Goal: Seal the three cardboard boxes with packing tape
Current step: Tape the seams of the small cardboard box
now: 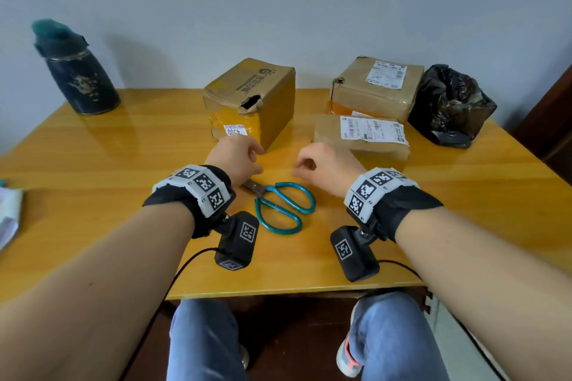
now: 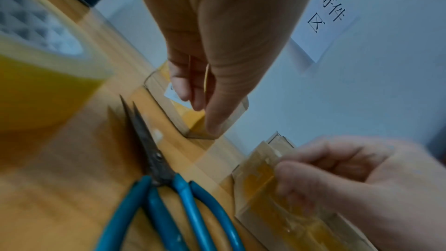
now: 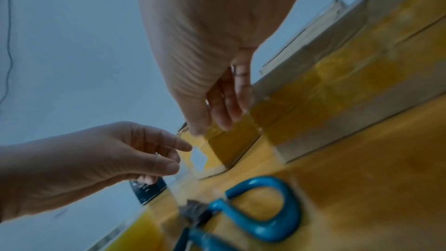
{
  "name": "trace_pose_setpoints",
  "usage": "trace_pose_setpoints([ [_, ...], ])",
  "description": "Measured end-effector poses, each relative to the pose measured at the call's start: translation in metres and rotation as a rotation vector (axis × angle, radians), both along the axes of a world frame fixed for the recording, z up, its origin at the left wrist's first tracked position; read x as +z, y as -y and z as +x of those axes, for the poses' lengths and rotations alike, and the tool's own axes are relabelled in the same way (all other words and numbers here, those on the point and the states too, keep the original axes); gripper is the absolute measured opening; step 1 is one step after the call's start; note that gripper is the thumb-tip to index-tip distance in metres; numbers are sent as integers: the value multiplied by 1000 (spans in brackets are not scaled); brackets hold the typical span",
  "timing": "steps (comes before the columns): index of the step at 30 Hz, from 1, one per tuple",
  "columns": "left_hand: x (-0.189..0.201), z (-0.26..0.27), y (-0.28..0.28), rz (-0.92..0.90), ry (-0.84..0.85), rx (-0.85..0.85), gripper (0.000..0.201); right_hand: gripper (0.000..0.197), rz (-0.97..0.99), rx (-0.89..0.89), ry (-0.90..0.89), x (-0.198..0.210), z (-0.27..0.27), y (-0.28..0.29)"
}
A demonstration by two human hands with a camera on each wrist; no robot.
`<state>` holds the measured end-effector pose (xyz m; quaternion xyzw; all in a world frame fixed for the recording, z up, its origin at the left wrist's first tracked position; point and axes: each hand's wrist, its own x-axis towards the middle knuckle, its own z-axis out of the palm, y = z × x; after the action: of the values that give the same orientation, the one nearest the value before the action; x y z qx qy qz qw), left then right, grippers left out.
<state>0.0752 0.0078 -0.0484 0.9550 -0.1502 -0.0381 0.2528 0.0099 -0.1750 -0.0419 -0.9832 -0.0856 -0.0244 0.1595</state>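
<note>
Three brown cardboard boxes [image 1: 249, 102] stand on the yellow wooden table [image 1: 123, 148] behind blue-handled scissors [image 1: 278, 207]; both hands hover there. Left wrist view: left hand [image 2: 205, 54] pinches a clear tape strip [image 2: 212, 161], with the yellow tape roll [image 2: 43, 83] beside the scissors. Right wrist view: right hand [image 3: 212, 64] pinches its other end. Next, I judge, press it on a box seam.

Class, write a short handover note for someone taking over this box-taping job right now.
Left hand and right hand each pinch an end of a clear tape strip over the table.
Scissors lie between the wrists; tape roll near the left hand.
Tall box, rear box and flat box stand just beyond.
Already sealed: cannot tell. Left: stick this strip on a box.
</note>
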Motion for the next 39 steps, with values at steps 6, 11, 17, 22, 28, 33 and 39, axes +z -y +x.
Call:
trace_pose_setpoints([
  [6, -2, -16, -36, 391, -2, 201, 60, 52, -262, -36, -439, -26, 15, -38],
  [11, -10, -22, -52, 536, -276, 135, 56, 33, -281, -62, -442, -33, 19, -49],
  [17, -8, -28, -55, 532, -264, 93, 37, 42, -271, -140, -498, -31, 13, -38],
  [22, 13, -25, -54, 98, -282, 5, 36, 35, -397, -179, -581, -25, 12, -28],
  [28, 21, -39, -36, -537, -601, -180, 33, 28, -501, -222, -657, -25, 14, 9],
  [33, 28, -47, -13, -746, -598, -54, 21, 27, -495, -309, -616, -15, -10, 34],
  [39, 25, -46, 7, -796, -553, 9, 30, 11, -478, -440, -503, 3, -34, 62],
])
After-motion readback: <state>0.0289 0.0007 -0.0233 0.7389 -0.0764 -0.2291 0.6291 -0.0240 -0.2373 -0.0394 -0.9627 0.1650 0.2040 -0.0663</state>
